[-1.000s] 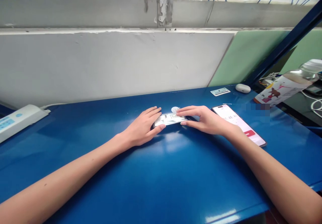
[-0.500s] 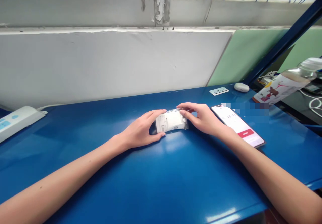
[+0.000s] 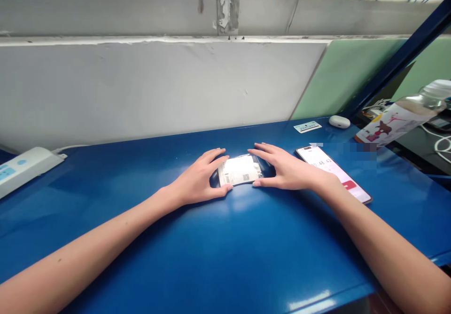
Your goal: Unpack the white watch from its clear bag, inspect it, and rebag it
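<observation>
A small clear plastic packet (image 3: 240,169) lies on the blue table in the head view, with a white printed label facing up. My left hand (image 3: 200,178) grips its left end, thumb along the near edge and fingers at the far edge. On the opposite end my right hand (image 3: 282,166) has the same hold, thumb in front and fingers behind. Each palm is arched away from the packet, leaving dark gaps at both ends. What is inside the packet I cannot make out.
Beside my right wrist a phone (image 3: 326,166) lies with its screen lit. Behind it are a card (image 3: 307,127) and a white earbud case (image 3: 339,121). A bottle (image 3: 398,119) leans at the right. A white power strip (image 3: 31,168) lies at the left.
My right hand has gone from pinching the packet's far right corner to spanning its right end, thumb now at the near edge. The packet looks flatter; my left hand has barely moved.
</observation>
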Action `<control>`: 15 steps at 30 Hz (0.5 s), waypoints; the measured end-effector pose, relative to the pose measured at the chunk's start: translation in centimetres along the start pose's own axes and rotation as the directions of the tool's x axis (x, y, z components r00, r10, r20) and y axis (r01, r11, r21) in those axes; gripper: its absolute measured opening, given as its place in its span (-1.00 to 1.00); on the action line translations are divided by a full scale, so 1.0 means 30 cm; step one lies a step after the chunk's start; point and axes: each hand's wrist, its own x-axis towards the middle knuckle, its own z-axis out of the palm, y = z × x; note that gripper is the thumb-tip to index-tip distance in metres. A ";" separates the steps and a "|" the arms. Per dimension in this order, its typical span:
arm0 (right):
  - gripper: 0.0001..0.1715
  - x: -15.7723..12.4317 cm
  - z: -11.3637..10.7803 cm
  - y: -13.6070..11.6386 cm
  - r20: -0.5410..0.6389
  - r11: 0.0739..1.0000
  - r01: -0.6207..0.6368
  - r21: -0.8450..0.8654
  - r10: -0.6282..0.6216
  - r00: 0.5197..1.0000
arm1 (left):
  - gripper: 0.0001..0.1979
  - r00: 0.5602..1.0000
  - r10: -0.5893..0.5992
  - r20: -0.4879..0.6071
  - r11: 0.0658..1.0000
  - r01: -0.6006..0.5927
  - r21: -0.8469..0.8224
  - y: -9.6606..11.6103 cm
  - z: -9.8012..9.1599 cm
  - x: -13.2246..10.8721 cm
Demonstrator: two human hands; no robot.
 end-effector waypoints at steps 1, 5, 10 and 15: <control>0.15 0.002 0.003 0.001 0.001 1.000 -0.008 0.009 0.008 1.000 | -0.26 1.000 -0.005 0.000 1.000 0.005 0.006 0.000 0.001 0.000; 0.14 0.003 0.007 0.000 0.012 0.999 -0.016 0.043 0.016 1.000 | -0.25 1.000 -0.022 -0.003 1.000 0.022 0.009 0.000 0.002 0.002; 0.17 0.004 0.007 0.000 0.033 1.000 -0.012 0.016 0.012 0.999 | -0.26 1.000 -0.018 -0.008 1.000 0.018 -0.003 0.001 0.002 0.004; 0.11 0.004 0.008 -0.004 0.011 1.000 0.004 0.016 -0.004 1.000 | -0.27 1.000 -0.020 -0.017 1.000 0.020 -0.013 0.005 0.003 0.006</control>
